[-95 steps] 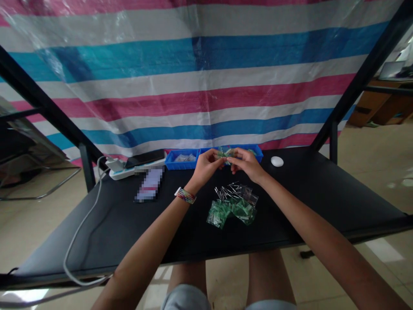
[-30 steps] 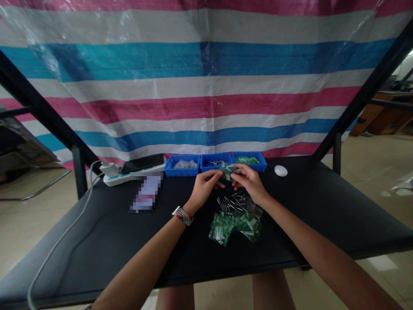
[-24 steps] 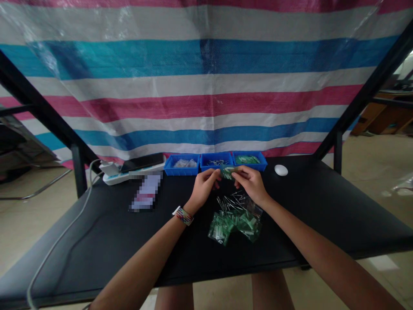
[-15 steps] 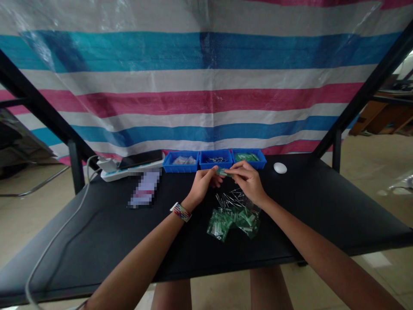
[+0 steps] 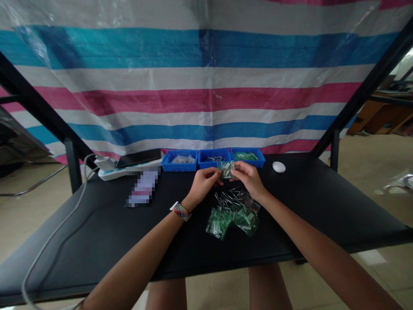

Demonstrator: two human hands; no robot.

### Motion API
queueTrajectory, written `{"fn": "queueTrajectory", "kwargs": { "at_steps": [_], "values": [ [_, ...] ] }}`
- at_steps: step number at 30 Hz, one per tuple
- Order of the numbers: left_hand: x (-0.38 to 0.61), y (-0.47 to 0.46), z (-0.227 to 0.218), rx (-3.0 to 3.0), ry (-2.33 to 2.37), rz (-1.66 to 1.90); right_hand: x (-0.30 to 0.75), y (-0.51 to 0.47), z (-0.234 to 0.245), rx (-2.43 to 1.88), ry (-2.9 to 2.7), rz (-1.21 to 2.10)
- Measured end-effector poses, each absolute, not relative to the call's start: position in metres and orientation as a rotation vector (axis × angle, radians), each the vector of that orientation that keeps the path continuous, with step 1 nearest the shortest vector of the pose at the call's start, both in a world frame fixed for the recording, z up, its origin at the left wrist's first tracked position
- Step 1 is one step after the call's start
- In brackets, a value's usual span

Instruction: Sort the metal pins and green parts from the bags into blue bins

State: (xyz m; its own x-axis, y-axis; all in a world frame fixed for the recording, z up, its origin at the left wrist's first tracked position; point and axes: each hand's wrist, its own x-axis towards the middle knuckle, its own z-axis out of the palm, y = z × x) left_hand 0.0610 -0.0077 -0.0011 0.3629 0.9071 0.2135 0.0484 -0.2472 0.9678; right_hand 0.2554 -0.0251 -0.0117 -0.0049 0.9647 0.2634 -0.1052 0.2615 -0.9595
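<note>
My left hand [image 5: 204, 182] and my right hand [image 5: 248, 177] meet above the black table [image 5: 103, 232], both pinching one small clear bag with green parts [image 5: 226, 168]. A colourful band is on my left wrist. Just below the hands lies a pile of small green-filled bags [image 5: 231, 218] with loose metal pins [image 5: 229, 197] on top of a clear bag. Three blue trays stand behind the hands: the left tray [image 5: 179, 161] holds clear bags, the middle tray [image 5: 214, 159] holds pins, the right tray [image 5: 248, 156] holds green parts.
A white oval object [image 5: 278, 166] sits right of the trays. A phone [image 5: 139, 157] rests on a white power strip [image 5: 112, 172] at the back left, its cable [image 5: 54, 241] trailing off the table's left. A blurred card [image 5: 142, 192] lies nearby. A striped tarp hangs behind.
Both hands have kept working the small bag near the trays, turning it slightly upright. The camera tilted a little, shifting the scene up.
</note>
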Motion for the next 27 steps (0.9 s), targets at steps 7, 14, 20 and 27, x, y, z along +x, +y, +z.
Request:
{"fn": "queueTrajectory", "kwargs": {
  "at_steps": [7, 14, 20, 27],
  "values": [
    [0.061, -0.005, -0.008, 1.528, 0.837, 1.109, 0.284, -0.009, -0.009, -1.063, -1.291, 0.487],
    [0.061, -0.007, -0.006, 1.546, 0.824, 1.091, 0.342, 0.009, -0.007, -1.376, -1.582, -0.304],
    [0.061, -0.009, -0.004, 1.557, 0.818, 1.086, 0.337, 0.011, -0.025, -1.615, -1.851, -0.466],
    [0.059, -0.009, -0.004, 1.800, 0.824, 0.972, 0.336, 0.014, -0.029, -1.543, -1.816, -0.530]
  ]
}}
